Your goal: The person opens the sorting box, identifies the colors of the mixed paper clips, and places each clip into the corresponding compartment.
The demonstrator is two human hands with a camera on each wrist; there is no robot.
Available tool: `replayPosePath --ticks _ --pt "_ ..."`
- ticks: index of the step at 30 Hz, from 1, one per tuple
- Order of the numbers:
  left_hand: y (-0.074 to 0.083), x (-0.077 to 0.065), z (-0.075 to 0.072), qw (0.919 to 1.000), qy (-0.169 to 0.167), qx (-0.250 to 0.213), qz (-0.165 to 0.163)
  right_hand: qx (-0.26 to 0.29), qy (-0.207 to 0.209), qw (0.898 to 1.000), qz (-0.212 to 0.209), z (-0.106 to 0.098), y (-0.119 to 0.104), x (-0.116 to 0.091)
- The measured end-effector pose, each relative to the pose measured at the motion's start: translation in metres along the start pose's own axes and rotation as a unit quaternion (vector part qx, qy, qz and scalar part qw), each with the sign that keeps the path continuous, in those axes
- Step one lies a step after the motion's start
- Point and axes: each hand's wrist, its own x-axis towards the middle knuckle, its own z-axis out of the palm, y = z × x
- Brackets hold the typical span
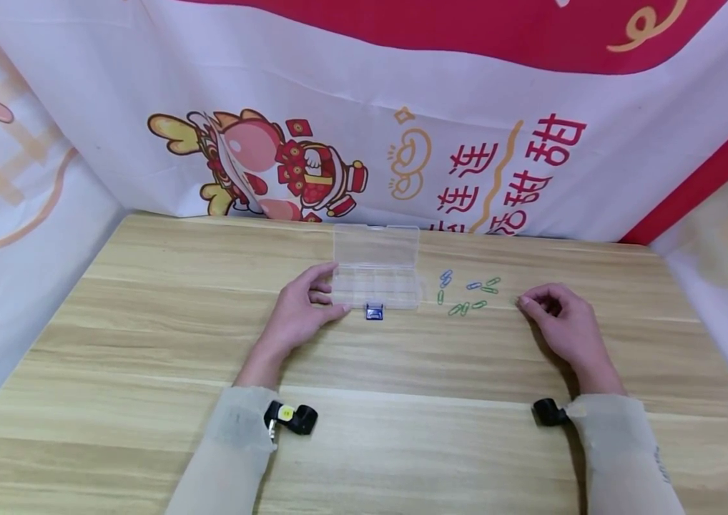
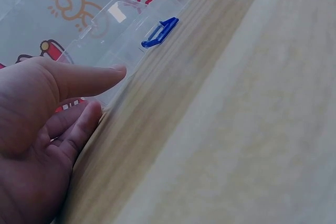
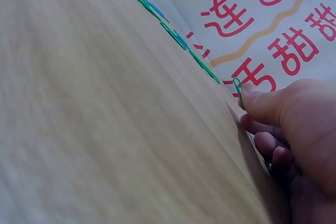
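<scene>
A clear plastic compartment box (image 1: 386,286) stands on the table with its lid (image 1: 377,245) raised at the back and a blue latch (image 1: 374,312) folded out in front. My left hand (image 1: 299,304) holds the box at its left end, thumb at the front corner and index finger at the back corner. Off to the right, my right hand (image 1: 563,322) pinches a green paper clip (image 3: 238,87) between thumb and index finger; the other fingers are curled beneath. Between box and right hand lie several loose paper clips, some green (image 1: 440,297), some blue (image 1: 446,277).
The wooden table (image 1: 402,443) runs back to a printed cloth (image 1: 377,143) hanging behind the box. More cloth hangs at the left and right sides. Each wrist wears a small black camera.
</scene>
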Motion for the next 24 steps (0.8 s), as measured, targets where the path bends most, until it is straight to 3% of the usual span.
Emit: replayPosePath --ticks 14,19,24 --pt "0.001 -0.002 -0.002 0.9999 -0.001 -0.010 0.012 0.033 0.000 0.998 0.044 0.002 -0.008 0.002" --pt "0.001 -0.003 -0.001 0.9999 -0.001 -0.013 0.009 0.064 0.019 0.997 0.033 0.005 -0.015 0.000" --pt "0.003 -0.004 -0.002 0.9999 -0.001 -0.013 0.005 0.097 0.011 0.995 0.016 0.012 -0.030 -0.004"
